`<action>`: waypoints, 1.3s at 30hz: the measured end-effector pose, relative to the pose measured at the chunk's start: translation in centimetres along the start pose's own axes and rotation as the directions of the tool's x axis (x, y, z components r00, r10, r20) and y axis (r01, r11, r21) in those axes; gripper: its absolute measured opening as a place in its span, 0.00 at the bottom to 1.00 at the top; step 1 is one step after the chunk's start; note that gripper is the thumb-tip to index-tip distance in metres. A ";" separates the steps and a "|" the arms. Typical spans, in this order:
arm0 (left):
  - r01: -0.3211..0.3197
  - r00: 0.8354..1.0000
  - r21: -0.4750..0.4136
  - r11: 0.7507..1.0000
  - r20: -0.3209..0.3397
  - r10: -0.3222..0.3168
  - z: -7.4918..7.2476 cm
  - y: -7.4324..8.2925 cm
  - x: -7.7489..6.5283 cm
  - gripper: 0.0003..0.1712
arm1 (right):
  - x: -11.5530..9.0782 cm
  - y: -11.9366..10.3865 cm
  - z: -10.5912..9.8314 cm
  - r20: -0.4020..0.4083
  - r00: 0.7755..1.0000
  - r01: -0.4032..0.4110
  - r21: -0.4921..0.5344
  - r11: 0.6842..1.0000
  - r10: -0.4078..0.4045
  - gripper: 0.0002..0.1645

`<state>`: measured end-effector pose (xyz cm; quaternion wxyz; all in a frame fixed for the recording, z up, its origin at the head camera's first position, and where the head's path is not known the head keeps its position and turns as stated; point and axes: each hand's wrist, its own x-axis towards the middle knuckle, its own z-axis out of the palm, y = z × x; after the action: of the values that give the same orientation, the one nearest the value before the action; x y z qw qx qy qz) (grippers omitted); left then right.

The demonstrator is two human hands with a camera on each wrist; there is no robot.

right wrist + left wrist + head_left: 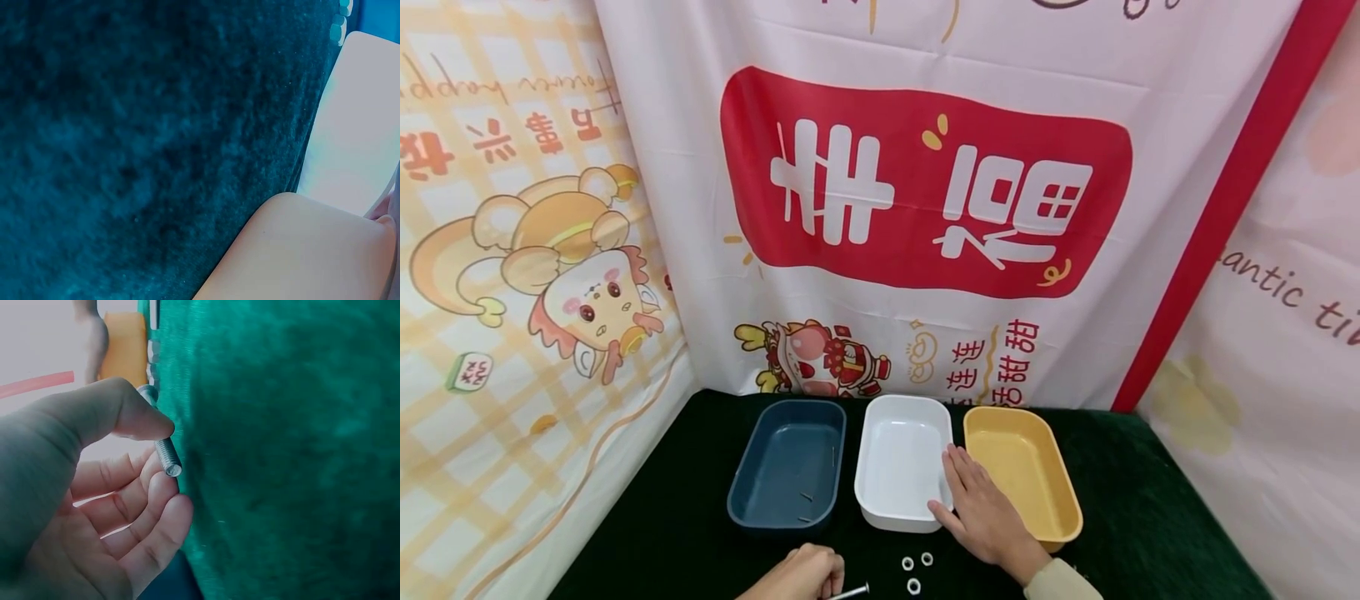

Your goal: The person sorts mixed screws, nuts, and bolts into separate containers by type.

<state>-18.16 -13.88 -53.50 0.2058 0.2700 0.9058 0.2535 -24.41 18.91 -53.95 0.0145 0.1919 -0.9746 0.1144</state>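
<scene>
My left hand is low in the head view, in front of the blue tray. It pinches a metal bolt between thumb and fingers; the left wrist view shows the threaded end of the bolt sticking out below the thumb. My right hand has its fingers straight and lies over the right rim of the white tray, beside the yellow tray. Three nuts, one of them nearest the front, lie on the dark green cloth between the hands.
A blue tray on the left holds several thin metal pieces. All three trays stand side by side on the green cloth. Behind them hangs a printed white curtain, with more printed cloth at both sides.
</scene>
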 end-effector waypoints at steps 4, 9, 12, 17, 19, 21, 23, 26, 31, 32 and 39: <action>-0.042 0.999 0.006 0.999 0.000 0.042 -0.5 0.6 -0.2 0.10 | 0.0 0.0 0.0 -0.005 1.000 0.007 0.000 1.000 -0.007 0.53; -0.076 0.997 -0.048 0.996 -0.013 0.076 -1.5 1.8 -0.4 0.09 | 0.0 0.0 -0.1 -0.009 1.000 0.008 0.005 1.000 -0.008 0.53; -0.086 0.996 -0.091 0.992 -0.024 0.084 -2.2 2.5 -0.3 0.09 | 0.1 0.1 -0.1 -0.007 1.000 0.000 -0.002 1.000 0.000 0.53; -0.118 0.990 -0.016 0.993 -0.075 0.117 -3.3 3.2 0.3 0.08 | 0.2 0.1 -0.1 -0.008 1.000 0.003 -0.003 1.000 -0.003 0.52; -0.134 0.986 0.027 0.991 -0.098 0.136 -3.9 3.5 0.6 0.08 | 0.2 0.1 0.0 -0.013 1.000 0.011 -0.004 1.000 -0.011 0.52; -0.150 0.980 0.060 0.987 -0.123 0.157 -4.4 3.6 0.9 0.09 | 0.1 0.1 0.1 -0.020 1.000 0.018 -0.005 1.000 -0.018 0.52; -0.164 0.974 0.074 0.984 -0.144 0.174 -5.0 3.8 1.3 0.10 | 0.1 0.1 0.1 -0.026 0.999 0.022 -0.007 1.000 -0.022 0.52; -0.169 0.968 0.087 0.982 -0.175 0.182 -5.8 4.1 2.1 0.12 | 0.1 0.1 0.1 -0.031 0.999 0.021 -0.012 1.000 -0.022 0.52; -0.200 0.953 0.154 0.968 -0.198 0.229 -6.7 4.6 3.8 0.11 | 0.1 0.1 -0.1 -0.043 0.999 0.021 -0.014 1.000 -0.022 0.51; -0.210 0.949 0.173 0.962 -0.199 0.243 -6.9 4.6 4.2 0.11 | 0.1 0.1 -0.1 -0.044 0.999 0.019 -0.012 1.000 -0.019 0.51; -0.219 0.933 0.280 0.935 -0.221 0.284 -7.2 4.8 6.7 0.11 | -0.1 -0.1 0.2 -0.034 0.999 0.013 0.011 1.000 -0.013 0.52</action>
<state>-25.17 -8.91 -46.73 0.0160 0.3732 0.9071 0.1941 -24.33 18.83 -54.09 0.0306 0.1965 -0.9723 0.1232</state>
